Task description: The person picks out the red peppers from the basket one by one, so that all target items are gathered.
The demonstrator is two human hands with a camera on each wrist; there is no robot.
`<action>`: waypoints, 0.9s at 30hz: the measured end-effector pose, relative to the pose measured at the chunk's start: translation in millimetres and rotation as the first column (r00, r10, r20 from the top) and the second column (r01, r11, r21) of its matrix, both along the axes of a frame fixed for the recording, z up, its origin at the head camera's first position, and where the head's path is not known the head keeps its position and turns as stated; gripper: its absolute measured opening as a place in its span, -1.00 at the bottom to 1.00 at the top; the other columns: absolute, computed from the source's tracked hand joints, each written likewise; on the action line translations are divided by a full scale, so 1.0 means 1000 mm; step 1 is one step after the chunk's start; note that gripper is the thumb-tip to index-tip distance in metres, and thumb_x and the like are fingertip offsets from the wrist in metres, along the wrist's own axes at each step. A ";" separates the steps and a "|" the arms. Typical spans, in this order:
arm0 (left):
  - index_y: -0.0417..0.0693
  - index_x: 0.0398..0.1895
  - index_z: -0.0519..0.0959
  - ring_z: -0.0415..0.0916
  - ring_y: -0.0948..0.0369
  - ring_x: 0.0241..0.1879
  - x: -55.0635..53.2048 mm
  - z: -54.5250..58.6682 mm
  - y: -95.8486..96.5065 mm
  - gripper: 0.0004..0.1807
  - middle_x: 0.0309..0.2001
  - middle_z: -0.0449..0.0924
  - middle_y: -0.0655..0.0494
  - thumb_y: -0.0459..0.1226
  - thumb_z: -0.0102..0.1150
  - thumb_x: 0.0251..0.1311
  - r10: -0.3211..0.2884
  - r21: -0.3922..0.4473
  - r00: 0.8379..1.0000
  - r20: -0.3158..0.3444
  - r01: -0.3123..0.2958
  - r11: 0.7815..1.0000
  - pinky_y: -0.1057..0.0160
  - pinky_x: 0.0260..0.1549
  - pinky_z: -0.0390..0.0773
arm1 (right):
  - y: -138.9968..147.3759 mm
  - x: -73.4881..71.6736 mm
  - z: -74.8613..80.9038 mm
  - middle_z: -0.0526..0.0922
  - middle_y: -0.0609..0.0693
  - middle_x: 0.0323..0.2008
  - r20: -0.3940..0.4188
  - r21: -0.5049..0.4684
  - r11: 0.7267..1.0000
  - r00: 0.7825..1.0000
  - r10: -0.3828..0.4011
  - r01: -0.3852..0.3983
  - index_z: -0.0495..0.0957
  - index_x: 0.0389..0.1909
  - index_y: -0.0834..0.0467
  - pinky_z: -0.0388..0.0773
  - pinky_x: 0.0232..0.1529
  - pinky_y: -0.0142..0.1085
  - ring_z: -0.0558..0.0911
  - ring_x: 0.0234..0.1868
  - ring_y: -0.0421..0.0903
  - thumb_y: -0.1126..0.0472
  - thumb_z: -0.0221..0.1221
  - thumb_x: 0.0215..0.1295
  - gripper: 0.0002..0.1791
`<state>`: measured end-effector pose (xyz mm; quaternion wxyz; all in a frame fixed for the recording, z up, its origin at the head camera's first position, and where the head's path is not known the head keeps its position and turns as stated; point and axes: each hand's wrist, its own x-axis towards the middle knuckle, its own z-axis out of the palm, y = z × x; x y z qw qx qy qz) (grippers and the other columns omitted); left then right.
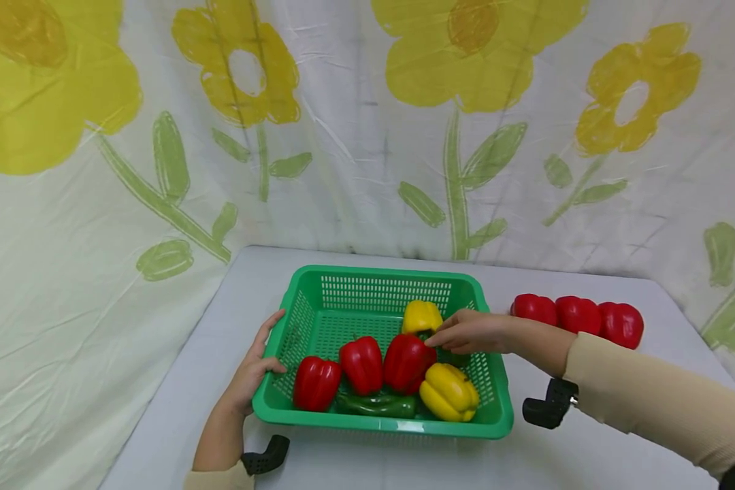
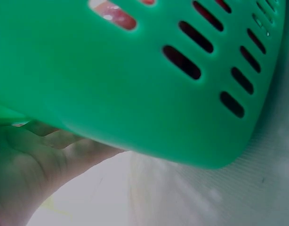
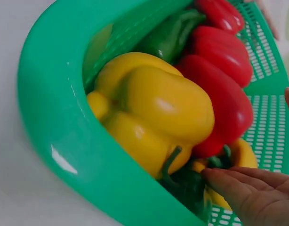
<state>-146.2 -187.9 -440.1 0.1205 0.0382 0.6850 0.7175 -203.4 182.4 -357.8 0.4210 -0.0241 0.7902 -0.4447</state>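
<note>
A green plastic basket [image 1: 382, 423] holds several peppers. My left hand [image 1: 250, 378] grips its left rim, thumb over the edge and fingers along the outside. Over the basket's right part, my right hand [image 1: 468, 332] reaches with extended fingers; the right wrist view shows the thumb apart and the fingertips against a dark green pepper [image 3: 184, 186]. Around that hand lie a red bell pepper [image 1: 409, 365], a yellow one [image 1: 421, 316] behind and another yellow one [image 1: 450, 393] in front. Farther left are two red bell peppers [image 1: 361, 365] and a long green pepper [image 1: 376, 406].
Three red bell peppers [image 1: 578, 315] sit in a row on the white table [image 1: 612, 408], right of the basket and behind my right forearm. A curtain [image 1: 355, 170] printed with yellow flowers hangs behind the table.
</note>
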 end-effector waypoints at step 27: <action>0.23 0.45 -0.14 -0.15 -0.08 0.36 0.000 0.002 0.000 -0.04 0.46 -0.28 0.01 -0.57 -0.24 -0.10 -0.018 0.010 1.000 -0.011 0.018 1.000 0.05 0.09 0.28 | -0.047 0.000 -0.026 0.44 0.02 -0.18 0.002 0.089 0.996 1.000 -0.019 0.018 0.43 -0.07 0.31 0.44 -0.09 -0.31 0.41 -0.09 -0.07 0.04 0.27 0.09 -0.49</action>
